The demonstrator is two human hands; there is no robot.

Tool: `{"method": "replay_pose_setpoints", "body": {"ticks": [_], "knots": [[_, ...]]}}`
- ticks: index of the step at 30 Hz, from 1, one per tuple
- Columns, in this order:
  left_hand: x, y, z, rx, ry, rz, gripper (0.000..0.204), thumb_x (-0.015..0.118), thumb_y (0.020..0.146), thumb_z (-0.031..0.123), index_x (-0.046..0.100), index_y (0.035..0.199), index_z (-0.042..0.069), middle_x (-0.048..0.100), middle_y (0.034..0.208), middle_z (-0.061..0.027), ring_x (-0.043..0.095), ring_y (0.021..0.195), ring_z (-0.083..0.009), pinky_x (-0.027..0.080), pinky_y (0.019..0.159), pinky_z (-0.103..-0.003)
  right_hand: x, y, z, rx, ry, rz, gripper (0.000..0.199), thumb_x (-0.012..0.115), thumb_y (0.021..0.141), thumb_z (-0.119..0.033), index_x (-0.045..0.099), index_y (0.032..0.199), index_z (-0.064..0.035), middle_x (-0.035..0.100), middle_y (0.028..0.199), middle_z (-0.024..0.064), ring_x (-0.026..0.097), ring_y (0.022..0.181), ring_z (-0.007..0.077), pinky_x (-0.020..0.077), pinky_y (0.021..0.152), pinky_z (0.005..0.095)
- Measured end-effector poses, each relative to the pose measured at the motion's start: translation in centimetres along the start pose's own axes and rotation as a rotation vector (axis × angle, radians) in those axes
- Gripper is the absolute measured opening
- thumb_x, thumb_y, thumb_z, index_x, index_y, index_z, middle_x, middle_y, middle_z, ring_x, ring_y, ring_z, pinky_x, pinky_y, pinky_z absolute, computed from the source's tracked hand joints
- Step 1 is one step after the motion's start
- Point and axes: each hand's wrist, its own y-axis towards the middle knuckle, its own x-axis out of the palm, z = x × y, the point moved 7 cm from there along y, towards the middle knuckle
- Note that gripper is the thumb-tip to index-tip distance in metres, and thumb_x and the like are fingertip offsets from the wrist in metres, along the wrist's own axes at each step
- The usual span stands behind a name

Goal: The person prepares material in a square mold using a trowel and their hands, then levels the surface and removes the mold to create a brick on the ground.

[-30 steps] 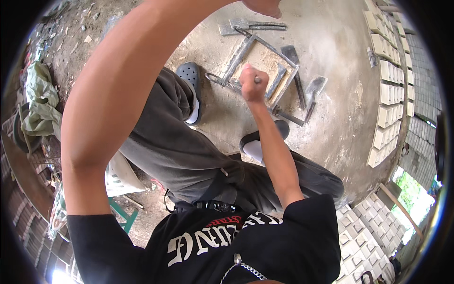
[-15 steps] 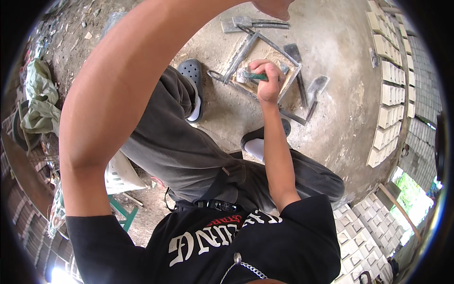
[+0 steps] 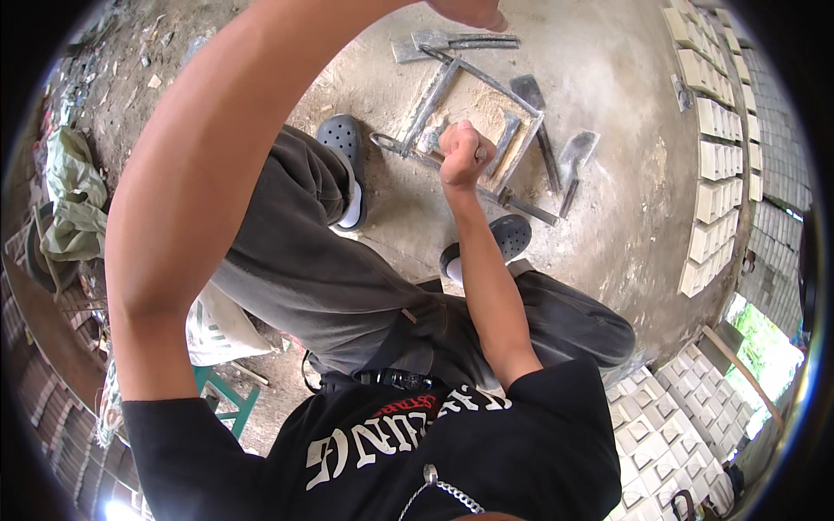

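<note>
My right hand point(image 3: 465, 154) is closed in a fist over a square metal frame mould point(image 3: 441, 85) on the floor. The green-handled tool it grips is mostly hidden by the fingers; its kind cannot be made out. Pale sandy powder point(image 3: 478, 102) lies inside the frame, with a grey metal bar point(image 3: 504, 139) near its right side. Loop handles stick out from the frame's left corners. My left arm arches over the left side, and my left hand point(image 3: 469, 10) is cut off by the top edge, so its grip is hidden.
Flat metal trowel-like tools point(image 3: 434, 40) lie beyond the frame, and a long-handled one point(image 3: 526, 87) and another blade point(image 3: 578, 148) lie right of it. Rows of cream moulded blocks point(image 3: 717, 165) stand far right. A pale sack point(image 3: 221, 326) and green stool point(image 3: 230, 399) are at left.
My right hand has moved left and toward me, and has turned so the fist now covers the green handle. A metal bar shows more plainly inside the frame. The left arm has shifted slightly left.
</note>
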Motion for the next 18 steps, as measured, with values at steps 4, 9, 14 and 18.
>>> {"method": "replay_pose_setpoints", "body": {"ticks": [4, 9, 14, 18], "knots": [[0.3, -0.2, -0.1, -0.003, -0.017, 0.057, 0.048, 0.06, 0.088, 0.037, 0.066, 0.108, -0.007, 0.067, 0.109, -0.0248, 0.064, 0.105, -0.0385, 0.049, 0.091, -0.046, -0.3, 0.8, -1.8, 0.067, 0.163, 0.104, 0.044, 0.045, 0.094, -0.011, 0.033, 0.052, -0.0073, 0.038, 0.049, -0.0014, 0.032, 0.044, 0.0072, 0.0213, 0.041, 0.0281], [0.1, 0.0, -0.7, -0.039, -0.002, -0.004, 0.05, 0.06, 0.088, 0.037, 0.063, 0.114, -0.005, 0.066, 0.113, -0.0241, 0.062, 0.109, -0.0381, 0.048, 0.094, -0.045, -0.8, -0.1, 0.2, -0.091, -0.004, 0.065, 0.042, 0.043, 0.092, -0.01, 0.033, 0.052, -0.0085, 0.034, 0.047, 0.0002, 0.029, 0.042, 0.0096, 0.0222, 0.041, 0.029], [-0.8, -1.0, -1.7, -0.086, -0.02, -0.023, 0.053, 0.06, 0.089, 0.036, 0.058, 0.123, -0.004, 0.063, 0.121, -0.0245, 0.059, 0.116, -0.0372, 0.046, 0.097, -0.045, -0.9, 1.9, -1.4, 0.07, 0.177, 0.081, 0.045, 0.046, 0.094, -0.011, 0.034, 0.051, -0.0069, 0.037, 0.048, -0.0006, 0.034, 0.045, 0.0069, 0.0239, 0.043, 0.0282], [-0.8, -1.3, -2.5, -0.072, 0.003, 0.005, 0.055, 0.059, 0.09, 0.037, 0.056, 0.128, -0.002, 0.061, 0.125, -0.0234, 0.056, 0.12, -0.0367, 0.045, 0.1, -0.044, -1.7, 3.1, -1.6, -0.128, 0.14, 0.092, 0.046, 0.047, 0.094, -0.011, 0.036, 0.05, -0.007, 0.038, 0.048, -0.0016, 0.034, 0.045, 0.0066, 0.0244, 0.044, 0.0271]]}}
